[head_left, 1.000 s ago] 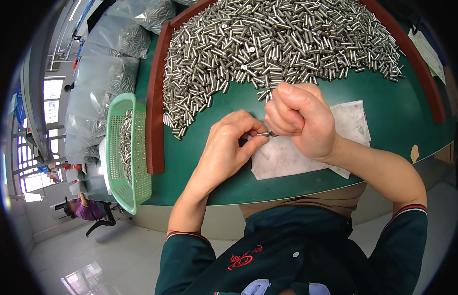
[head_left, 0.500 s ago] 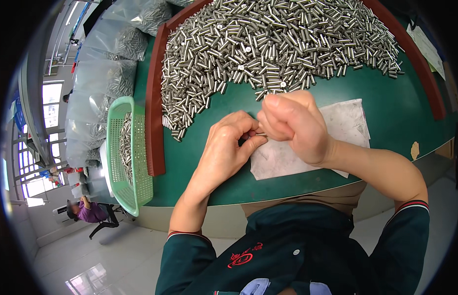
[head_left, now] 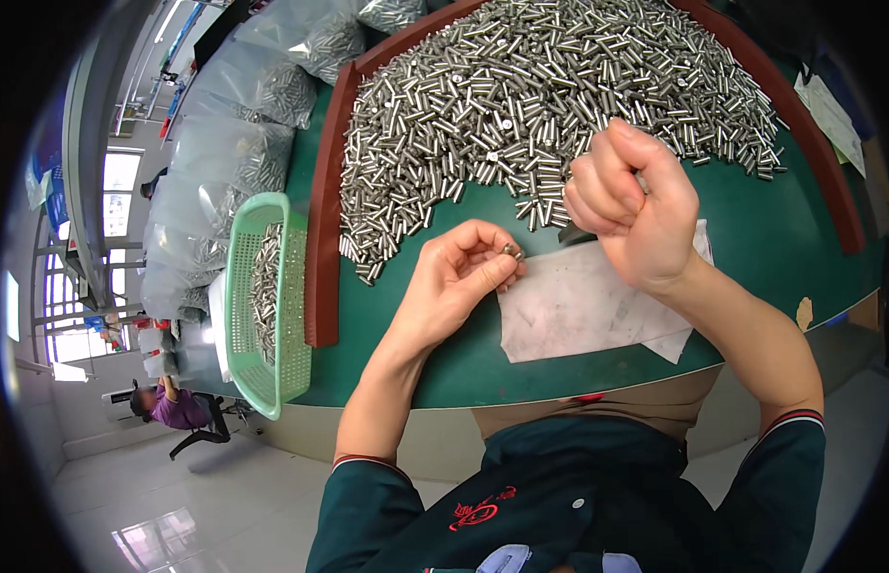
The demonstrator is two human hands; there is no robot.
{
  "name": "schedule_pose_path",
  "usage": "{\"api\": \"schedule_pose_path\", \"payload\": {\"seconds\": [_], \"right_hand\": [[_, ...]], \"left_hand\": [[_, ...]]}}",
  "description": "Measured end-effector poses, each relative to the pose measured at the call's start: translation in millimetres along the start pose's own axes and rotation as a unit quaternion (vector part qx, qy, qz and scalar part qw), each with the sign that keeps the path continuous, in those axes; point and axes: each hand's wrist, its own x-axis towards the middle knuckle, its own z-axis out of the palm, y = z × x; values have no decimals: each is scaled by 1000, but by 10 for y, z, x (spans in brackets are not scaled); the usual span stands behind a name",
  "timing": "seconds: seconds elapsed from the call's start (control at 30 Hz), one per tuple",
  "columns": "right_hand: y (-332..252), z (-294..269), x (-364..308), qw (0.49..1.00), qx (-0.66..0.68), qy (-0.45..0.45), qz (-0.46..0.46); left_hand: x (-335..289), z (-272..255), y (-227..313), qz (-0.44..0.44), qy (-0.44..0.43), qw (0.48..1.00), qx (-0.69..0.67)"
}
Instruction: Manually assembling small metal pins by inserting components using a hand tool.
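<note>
My left hand point(head_left: 464, 277) pinches a small metal pin point(head_left: 510, 250) between thumb and fingers, its shiny end showing above the thumb. To its right, my right hand point(head_left: 635, 205) is raised above a stained white cloth point(head_left: 588, 301), its fingers curled closed. A small glint shows among those fingers, but I cannot make out what they hold. Below the right fingers, at the cloth's far edge, part of a dark object point(head_left: 575, 235) shows; the hand hides the rest. A large heap of metal pins point(head_left: 540, 86) spreads across the green table point(head_left: 416, 377) beyond both hands.
Red-brown rails point(head_left: 322, 239) border the heap. A green plastic basket point(head_left: 296, 358) with more pins stands outside the left rail, beside several clear bags of pins point(head_left: 263, 158). Papers point(head_left: 831, 119) lie at the far right. Another person point(head_left: 180, 409) sits away at the left.
My right hand has drawn away from the left, to the right and upward. The left hand keeps its pinch, with the pin's end now in plainer sight. A dark object has come into view.
</note>
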Motion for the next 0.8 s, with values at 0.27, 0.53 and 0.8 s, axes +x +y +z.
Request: {"api": "schedule_pose_path", "payload": {"seconds": [0.27,0.53,0.8], "right_hand": [[-3,5,2,1000,-7,10,3],[-19,15,13,1000,-6,16,14],[-11,17,19,999,-35,19,18]], "left_hand": [[55,-54,-58,-5,-12,996,-88],[65,-117,1,-81,-27,977,-196],[60,-112,40,-107,-12,970,-220]]}}
